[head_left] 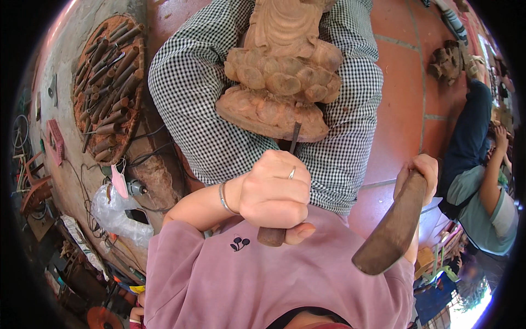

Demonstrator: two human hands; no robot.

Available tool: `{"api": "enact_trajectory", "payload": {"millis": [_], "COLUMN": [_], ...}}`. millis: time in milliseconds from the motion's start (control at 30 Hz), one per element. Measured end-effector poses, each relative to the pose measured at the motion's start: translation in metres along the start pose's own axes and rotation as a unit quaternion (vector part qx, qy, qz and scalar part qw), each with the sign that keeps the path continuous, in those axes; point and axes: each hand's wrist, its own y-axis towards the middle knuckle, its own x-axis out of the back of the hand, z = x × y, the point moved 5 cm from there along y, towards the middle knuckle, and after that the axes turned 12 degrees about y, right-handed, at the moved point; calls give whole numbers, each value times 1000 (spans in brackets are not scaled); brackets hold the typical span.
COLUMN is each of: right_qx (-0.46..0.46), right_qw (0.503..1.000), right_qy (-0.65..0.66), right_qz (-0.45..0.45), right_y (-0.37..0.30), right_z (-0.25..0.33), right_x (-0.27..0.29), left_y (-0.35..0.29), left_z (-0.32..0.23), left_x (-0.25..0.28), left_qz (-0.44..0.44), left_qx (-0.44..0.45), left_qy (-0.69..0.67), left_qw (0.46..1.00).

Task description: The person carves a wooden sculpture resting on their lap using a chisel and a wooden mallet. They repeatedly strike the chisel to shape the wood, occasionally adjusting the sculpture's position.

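Observation:
Between my knees lies a carved wooden statue (282,77), its rounded base turned toward me. My left hand (276,189) is wrapped round the wooden handle of a chisel (295,137). The chisel's metal blade points away from me, its tip overlapping the edge of the statue's base; whether it touches the wood I cannot tell. Off to the right, my right hand (422,169) grips a dark wooden mallet (392,227), raised and tilted, its thick end toward me. The mallet is apart from the chisel handle.
At the left, a round tray (82,129) holds many wooden-handled chisels among shavings. Near it lie a pink mask (119,182), a clear plastic bag (109,211) and loose cables. Another person (476,192) sits at the right, near a carved wood piece (446,61) on the tiled floor (397,93).

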Motion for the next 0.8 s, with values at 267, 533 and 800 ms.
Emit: {"api": "enact_trajectory", "payload": {"millis": [267,533,800], "right_qx": [118,113,112], "right_qw": [985,991,988], "right_qy": [-85,-71,-86], "right_qz": [91,31,58], "right_y": [25,22,17], "right_z": [40,38,37], "right_x": [1,8,10], "left_y": [-3,-2,-2], "left_z": [3,7,3], "left_x": [-19,-32,-37], "left_qz": [4,-3,-23], "left_qx": [-24,-30,-28], "left_qy": [61,108,147], "left_qw": [998,994,988]}}
